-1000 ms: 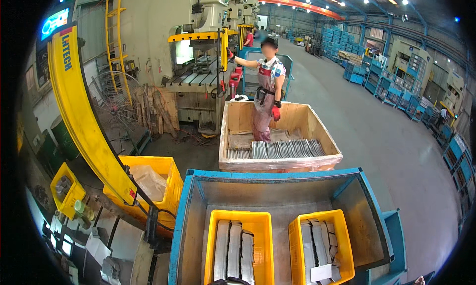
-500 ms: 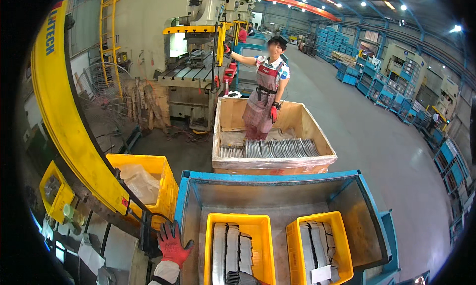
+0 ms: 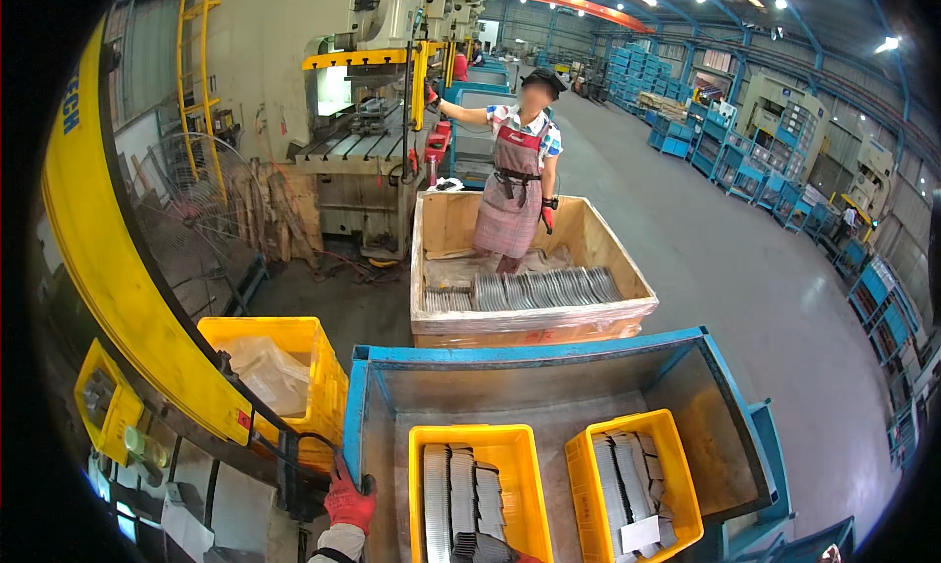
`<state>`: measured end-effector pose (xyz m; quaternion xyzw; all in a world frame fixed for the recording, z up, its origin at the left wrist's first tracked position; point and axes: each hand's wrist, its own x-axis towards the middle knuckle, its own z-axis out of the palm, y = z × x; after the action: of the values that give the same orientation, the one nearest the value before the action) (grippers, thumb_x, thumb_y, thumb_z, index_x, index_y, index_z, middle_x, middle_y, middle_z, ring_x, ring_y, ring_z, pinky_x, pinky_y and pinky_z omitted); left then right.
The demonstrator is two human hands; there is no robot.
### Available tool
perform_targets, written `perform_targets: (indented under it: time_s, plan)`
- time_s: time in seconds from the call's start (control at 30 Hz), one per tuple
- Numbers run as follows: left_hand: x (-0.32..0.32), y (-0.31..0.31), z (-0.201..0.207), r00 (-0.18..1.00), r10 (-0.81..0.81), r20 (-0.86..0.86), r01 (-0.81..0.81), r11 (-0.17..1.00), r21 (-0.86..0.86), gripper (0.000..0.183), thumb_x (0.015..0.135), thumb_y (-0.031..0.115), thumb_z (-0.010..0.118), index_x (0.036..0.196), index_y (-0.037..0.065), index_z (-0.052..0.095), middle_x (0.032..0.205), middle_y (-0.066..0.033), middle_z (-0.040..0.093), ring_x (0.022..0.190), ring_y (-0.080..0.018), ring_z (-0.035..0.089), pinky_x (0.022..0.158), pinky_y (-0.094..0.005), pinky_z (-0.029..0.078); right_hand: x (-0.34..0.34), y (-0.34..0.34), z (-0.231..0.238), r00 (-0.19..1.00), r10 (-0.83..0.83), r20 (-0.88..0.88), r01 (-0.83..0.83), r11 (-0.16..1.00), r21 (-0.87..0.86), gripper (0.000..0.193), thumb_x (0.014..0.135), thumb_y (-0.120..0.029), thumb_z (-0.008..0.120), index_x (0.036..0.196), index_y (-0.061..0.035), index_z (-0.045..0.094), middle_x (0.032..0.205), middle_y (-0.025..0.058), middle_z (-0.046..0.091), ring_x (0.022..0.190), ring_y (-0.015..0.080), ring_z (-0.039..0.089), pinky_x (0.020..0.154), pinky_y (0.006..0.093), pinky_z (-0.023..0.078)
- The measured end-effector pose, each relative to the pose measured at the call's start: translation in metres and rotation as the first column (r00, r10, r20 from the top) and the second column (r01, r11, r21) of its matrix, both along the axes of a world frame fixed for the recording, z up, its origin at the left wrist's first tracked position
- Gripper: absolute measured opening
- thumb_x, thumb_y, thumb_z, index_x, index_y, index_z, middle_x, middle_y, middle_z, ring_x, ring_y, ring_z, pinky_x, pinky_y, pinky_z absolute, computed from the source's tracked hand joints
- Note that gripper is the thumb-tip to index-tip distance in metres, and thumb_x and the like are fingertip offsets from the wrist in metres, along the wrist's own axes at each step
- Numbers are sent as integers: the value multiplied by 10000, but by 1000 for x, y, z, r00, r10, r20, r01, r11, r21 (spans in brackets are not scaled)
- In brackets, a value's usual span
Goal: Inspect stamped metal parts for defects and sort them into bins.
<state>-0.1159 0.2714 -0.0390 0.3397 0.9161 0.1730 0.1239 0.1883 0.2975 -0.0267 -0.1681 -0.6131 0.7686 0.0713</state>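
Note:
My left hand (image 3: 350, 501), in a red and black glove, is at the near end of the left rim of a large blue metal bin (image 3: 529, 355). Its fingers lie on the outer side and its thumb on the inner side, closed round the rim. Only a sliver of red glove, my right hand (image 3: 527, 558), shows at the lower edge by the left yellow crate (image 3: 470, 433); its fingers are hidden. Stacked grey ridged metal parts (image 3: 437, 499) fill much of that crate. The right yellow crate (image 3: 580, 485) carries similar parts and a white paper slip (image 3: 640, 535).
A yellow machine arm (image 3: 108, 240) curves down at left, beside a yellow crate (image 3: 328, 367) with plastic sheeting. Beyond the bin, a person (image 3: 515, 161) stands at a wooden box (image 3: 534, 328) of metal parts, reaching toward a press (image 3: 358, 151). A wire fan (image 3: 201, 200) stands farther left.
My left hand's spread fingers have drawn together on the blue bin's rim. The view has shifted slightly, and the other person's head and body have moved a little.

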Motion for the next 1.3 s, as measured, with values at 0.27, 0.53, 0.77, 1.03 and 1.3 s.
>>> perform_targets:
  time_s: [0.27, 0.53, 0.77, 1.03, 1.3]
  plan:
    - [-2, 5, -1, 996, 69, 54, -70, 998, 0, 947, 684, 380, 658, 1388, 76, 102, 1196, -236, 444, 991, -383, 532, 835, -432, 428, 4, 1, -5, 1000, 18, -15, -18, 1000, -14, 588, 705, -246, 712, 1176, -30, 434, 1086, 156, 487, 942, 280, 496, 847, 377, 414]
    - [0, 6, 4, 996, 78, 47, -76, 996, -56, 919, 692, 394, 647, 1385, 75, 135, 1142, -217, 479, 976, -366, 536, 824, -432, 427, 11, 0, -10, 998, 48, -33, -48, 999, -21, 544, 712, -236, 704, 1148, -26, 457, 1052, 160, 501, 901, 286, 511, 835, 382, 416]
    - [-3, 1, -5, 998, 66, 22, -66, 998, -10, 887, 696, 393, 644, 1376, 74, 173, 1164, -213, 472, 985, -369, 531, 834, -427, 427, 25, -4, -31, 992, 113, -55, -113, 994, 11, 506, 718, -227, 696, 1125, -21, 477, 1022, 162, 513, 866, 291, 524, 824, 387, 418]
    - [-1, 4, -3, 997, 71, -21, -70, 997, 36, 851, 697, 357, 647, 1364, 71, 202, 1144, -233, 499, 975, -381, 539, 812, -440, 439, 76, -1, -126, 877, 468, -104, -392, 825, 407, 463, 724, -217, 687, 1097, -16, 500, 988, 166, 527, 825, 296, 538, 812, 392, 420]
    - [-9, 2, -21, 999, 48, -8, -48, 999, 19, 863, 698, 343, 658, 1373, 102, 179, 1192, -237, 467, 996, -379, 536, 828, -433, 437, 72, -7, -46, 898, 439, -8, -406, 837, 366, 289, 771, -148, 632, 1001, -4, 532, 867, 88, 547, 808, 190, 544, 737, 305, 429]
